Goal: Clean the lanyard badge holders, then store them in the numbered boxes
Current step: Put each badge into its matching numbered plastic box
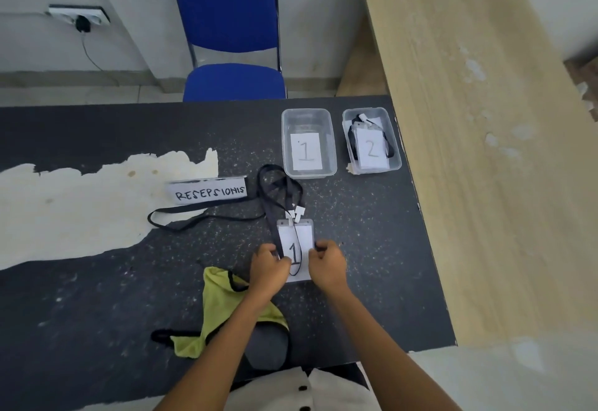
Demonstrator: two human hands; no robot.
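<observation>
A clear badge holder (pixel 299 235) with a card marked "1" lies on the dark table (pixel 97 297), and there seems to be a second holder under it. My left hand (pixel 269 265) pinches the black lanyard strap (pixel 275 197) at the holder's left edge. My right hand (pixel 326 263) pinches the strap at its right edge. The strap loops over the card and trails away to the left. Box 1 (pixel 308 142) holds only its number card. Box 2 (pixel 371 138) holds badge holders with black lanyards.
A yellow-green cloth (pixel 223 310) lies under my left forearm. A "RESEPSIONIS" sign (pixel 207 192) stands left of the lanyards. A blue chair (pixel 231 54) is behind the table, and a wooden counter (pixel 485 151) runs along the right.
</observation>
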